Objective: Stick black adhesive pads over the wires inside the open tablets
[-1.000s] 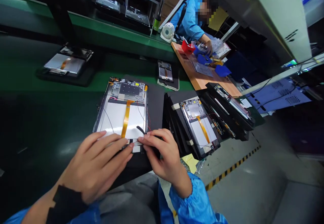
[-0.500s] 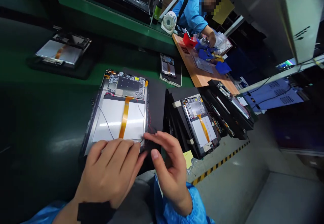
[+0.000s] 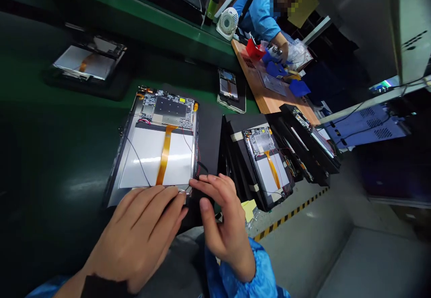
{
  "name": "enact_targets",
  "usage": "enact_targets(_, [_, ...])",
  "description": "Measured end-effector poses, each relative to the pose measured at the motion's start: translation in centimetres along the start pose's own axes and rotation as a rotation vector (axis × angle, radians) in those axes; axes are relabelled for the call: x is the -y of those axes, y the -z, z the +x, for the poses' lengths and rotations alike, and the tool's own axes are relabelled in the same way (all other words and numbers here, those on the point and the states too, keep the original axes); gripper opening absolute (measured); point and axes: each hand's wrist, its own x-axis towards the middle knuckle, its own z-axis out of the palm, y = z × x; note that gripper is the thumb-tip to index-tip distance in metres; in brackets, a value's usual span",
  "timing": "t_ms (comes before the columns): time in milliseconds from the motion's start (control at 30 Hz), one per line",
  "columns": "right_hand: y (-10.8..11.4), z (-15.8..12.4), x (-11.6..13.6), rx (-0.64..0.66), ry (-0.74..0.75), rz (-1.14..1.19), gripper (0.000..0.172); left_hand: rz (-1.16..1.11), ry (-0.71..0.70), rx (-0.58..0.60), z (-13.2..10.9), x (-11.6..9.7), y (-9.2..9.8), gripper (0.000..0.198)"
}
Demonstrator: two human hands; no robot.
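Observation:
An opened tablet (image 3: 175, 154) lies on the green bench in front of me, its inside facing up. A circuit board (image 3: 170, 109) runs along its far end. Below that is a silver-white battery (image 3: 141, 158), crossed by an orange ribbon cable (image 3: 163, 158) and a thin black wire. My left hand (image 3: 138, 235) lies across the tablet's near edge, fingers extended side by side; their tips are partly hidden. At the near right corner my right hand (image 3: 224, 219) touches the edge with a fingertip, its thumb apart from the fingers. Thin red wires show along the right side.
Right of the tablet, another opened tablet (image 3: 269, 163) rests on a stack of black trays, with more units (image 3: 313, 136) behind. Two others (image 3: 89, 62) (image 3: 229, 86) lie farther back. A white fan (image 3: 228, 23) stands near a co-worker (image 3: 266, 15) at a wooden table (image 3: 266, 102).
My left hand has shifted slightly down and left, its fingers straighter along the near edge. The right hand stays at the corner, its fingers a little closer together. The view has shifted slightly.

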Motion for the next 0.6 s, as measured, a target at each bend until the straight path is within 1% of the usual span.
enact_targets(67, [0.1,0.1,-0.1,0.024,-0.02,0.041,0.058,-0.042,-0.05,0.012,-0.3,0.5,0.3,0.021])
enact_targets(133, [0.1,-0.1,0.0,0.023,-0.071,0.125,0.057,-0.076,-0.09,0.025,-0.6,0.9,0.6,0.021])
enact_targets(167, [0.1,-0.2,0.2,-0.006,-0.114,0.183,0.055,-0.082,-0.105,0.037,-0.8,1.0,0.7,0.022])
enact_targets(200, [0.1,-0.4,0.5,-0.064,-0.176,0.251,0.05,-0.083,-0.115,0.05,-0.9,1.1,0.7,0.024])
enact_targets(267, [0.2,-0.6,1.4,-0.203,-0.351,0.438,0.036,-0.084,-0.118,0.083,-1.3,1.2,0.8,0.031])
enact_targets(300, [0.3,-0.7,1.8,-0.234,-0.458,0.571,0.027,-0.089,-0.112,0.092,-1.4,1.1,0.8,0.034])
enact_targets(333, [0.5,-0.6,2.3,-0.222,-0.572,0.728,0.02,-0.1,-0.102,0.096,-1.5,1.0,0.8,0.036])
enact_targets(367, [0.6,-0.5,2.6,-0.172,-0.678,0.892,0.017,-0.114,-0.094,0.095,-1.6,1.0,0.7,0.037])
enact_targets(433, [0.9,-0.1,3.0,-0.033,-0.834,1.175,0.022,-0.138,-0.063,0.083,-1.7,1.0,0.7,0.038])
enact_targets(467, [0.9,0.0,3.0,0.011,-0.891,1.265,0.025,-0.143,-0.058,0.078,-1.8,1.1,0.8,0.039])
enact_targets(533, [0.9,0.2,3.0,0.042,-0.962,1.318,0.027,-0.138,-0.091,0.092,-1.8,1.5,0.8,0.042])
enact_targets(600, [0.7,0.3,2.8,0.059,-0.993,1.263,0.03,-0.119,-0.166,0.118,-1.9,2.0,0.8,0.044])
